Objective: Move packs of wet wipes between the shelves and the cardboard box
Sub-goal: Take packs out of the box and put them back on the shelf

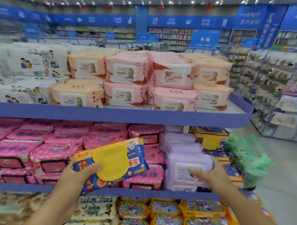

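My left hand [72, 179] grips a blue and orange wipes pack with a yellow lid [112, 163], held in the air in front of the middle shelf. My right hand [212, 176] holds a lilac wipes pack [189, 170] that sits on the lilac stack at the right of the middle shelf, thumb on its white lid. More blue and yellow packs [212, 142] stand just right of the lilac stack. No cardboard box is in view.
Pink packs [39, 155] fill the left of the middle shelf [151, 191]. Peach and pink packs [127, 72] crowd the top shelf [126, 114]. Cream and orange packs lie on the bottom shelf. A green plastic bag [246, 155] hangs at the shelf end; the aisle floor lies to the right.
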Motion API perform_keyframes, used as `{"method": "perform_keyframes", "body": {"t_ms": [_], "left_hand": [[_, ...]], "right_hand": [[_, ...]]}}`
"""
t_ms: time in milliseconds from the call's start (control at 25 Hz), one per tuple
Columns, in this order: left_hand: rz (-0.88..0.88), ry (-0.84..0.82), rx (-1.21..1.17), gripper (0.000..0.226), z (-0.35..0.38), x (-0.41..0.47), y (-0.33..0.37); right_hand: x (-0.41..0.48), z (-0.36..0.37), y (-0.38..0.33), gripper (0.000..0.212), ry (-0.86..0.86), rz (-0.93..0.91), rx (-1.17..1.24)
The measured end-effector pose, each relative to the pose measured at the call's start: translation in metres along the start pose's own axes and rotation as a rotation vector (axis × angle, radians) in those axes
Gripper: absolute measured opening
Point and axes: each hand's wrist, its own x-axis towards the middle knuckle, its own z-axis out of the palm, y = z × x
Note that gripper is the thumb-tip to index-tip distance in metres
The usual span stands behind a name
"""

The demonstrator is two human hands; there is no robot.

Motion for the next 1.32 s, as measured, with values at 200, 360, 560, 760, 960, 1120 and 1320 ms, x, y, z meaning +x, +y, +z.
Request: {"method": "perform_keyframes", "body": {"t_ms": [200, 360, 560, 760, 960, 1120, 1320], "left_hand": [[0.014, 0.123, -0.011, 0.082, 0.015, -0.024, -0.013], [0.02, 0.174, -0.027, 0.093, 0.033, -0.038, -0.027], [0.049, 0.088, -0.096, 0.09, 0.051, -0.054, -0.029], [0.011, 0.044, -0.108, 0.085, 0.066, -0.06, -0.034], [-0.049, -0.008, -0.111, 0.044, 0.081, -0.06, -0.037], [-0.099, -0.075, -0.235, 0.036, 0.113, -0.082, -0.052], [-0.315, -0.314, -0.052, 0.104, 0.111, -0.093, -0.074]], "right_hand": [[0.041, -0.001, 0.051, 0.071, 0.082, -0.052, -0.249], [0.043, 0.015, 0.057, 0.058, 0.115, -0.093, -0.252], [0.041, 0.015, 0.053, 0.088, 0.1, -0.048, -0.229], [0.014, 0.01, 0.037, 0.109, 0.159, -0.065, -0.303], [-0.05, 0.016, 0.002, 0.065, 0.191, -0.108, -0.17], [-0.115, 0.064, -0.022, 0.056, -0.205, 0.221, 0.536], [-0.134, 0.048, -0.024, 0.074, -0.037, 0.187, 0.627]]}}
